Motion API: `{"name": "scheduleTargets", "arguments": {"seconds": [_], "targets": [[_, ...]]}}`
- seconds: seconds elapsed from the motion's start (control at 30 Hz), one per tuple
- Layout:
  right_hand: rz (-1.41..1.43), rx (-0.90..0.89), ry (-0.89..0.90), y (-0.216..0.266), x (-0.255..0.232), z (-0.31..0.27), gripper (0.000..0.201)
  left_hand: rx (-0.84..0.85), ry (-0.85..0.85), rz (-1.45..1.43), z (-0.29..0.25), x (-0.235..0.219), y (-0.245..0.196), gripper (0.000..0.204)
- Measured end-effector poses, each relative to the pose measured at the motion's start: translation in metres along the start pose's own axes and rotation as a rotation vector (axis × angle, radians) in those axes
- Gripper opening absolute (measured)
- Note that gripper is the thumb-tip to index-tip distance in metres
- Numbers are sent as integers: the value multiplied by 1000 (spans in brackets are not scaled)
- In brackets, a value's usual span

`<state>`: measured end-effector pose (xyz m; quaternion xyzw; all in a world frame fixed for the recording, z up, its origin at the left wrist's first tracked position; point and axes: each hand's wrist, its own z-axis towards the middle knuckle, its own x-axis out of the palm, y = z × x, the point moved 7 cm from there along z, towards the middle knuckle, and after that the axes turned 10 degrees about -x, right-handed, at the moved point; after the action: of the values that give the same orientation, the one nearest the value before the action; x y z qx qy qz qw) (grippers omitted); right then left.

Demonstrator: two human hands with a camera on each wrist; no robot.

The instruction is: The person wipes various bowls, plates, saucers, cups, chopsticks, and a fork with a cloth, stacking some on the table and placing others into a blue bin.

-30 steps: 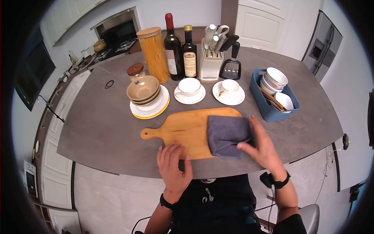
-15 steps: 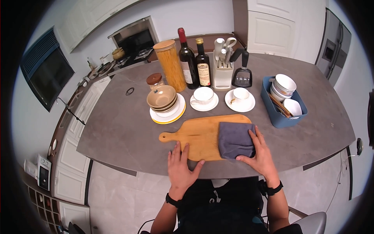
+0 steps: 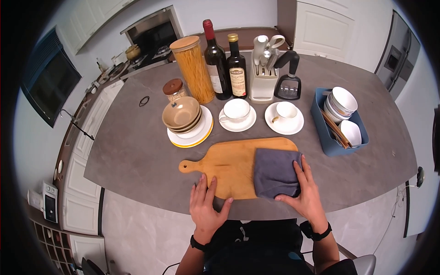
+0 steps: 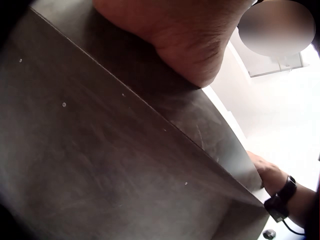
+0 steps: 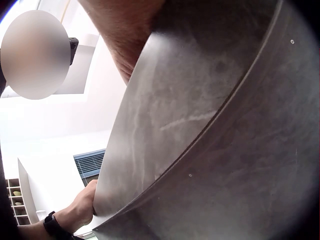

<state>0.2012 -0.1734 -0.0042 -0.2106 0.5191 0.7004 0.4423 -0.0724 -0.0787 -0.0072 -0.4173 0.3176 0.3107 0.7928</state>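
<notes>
On the grey table lies a wooden cutting board (image 3: 229, 170), its handle pointing left. A folded grey-purple cloth (image 3: 276, 172) covers the board's right part. My right hand (image 3: 308, 197) rests at the cloth's right edge, fingertips on its right side and thumb at its front corner, fingers nearly straight. At the board's front left corner is my left hand (image 3: 206, 208), fingers extended, with fingertips and thumb right at the edge. Both wrist views mostly show the table's underside and part of each hand; the fingers are hidden there.
Behind the board stand stacked brown bowls (image 3: 181, 112) on plates, two white cups (image 3: 237, 110) on saucers, and a blue basket (image 3: 327, 133) with bowls and chopsticks. Farther back are a pasta jar (image 3: 195, 68), a wine bottle (image 3: 216, 68), a sauce bottle (image 3: 237, 75) and a knife block (image 3: 262, 82).
My right hand has come in from beside the cloth to rest against its right edge. My left hand's fingers have spread at the board's front left corner. The head view has shifted.
</notes>
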Motion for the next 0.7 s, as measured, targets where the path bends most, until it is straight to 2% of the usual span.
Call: {"name": "scheduleTargets", "arguments": {"seconds": [0.4,0.6,0.7], "targets": [[-17,44,2,0,2,4,114,-45,31,-38,1,3,7,54],[-88,-25,40,10,-1,6,112,-49,30,-23,1,4,5,52],[-78,-2,62,9,1,6,113,-48,13,-20,1,3,4,52]]}}
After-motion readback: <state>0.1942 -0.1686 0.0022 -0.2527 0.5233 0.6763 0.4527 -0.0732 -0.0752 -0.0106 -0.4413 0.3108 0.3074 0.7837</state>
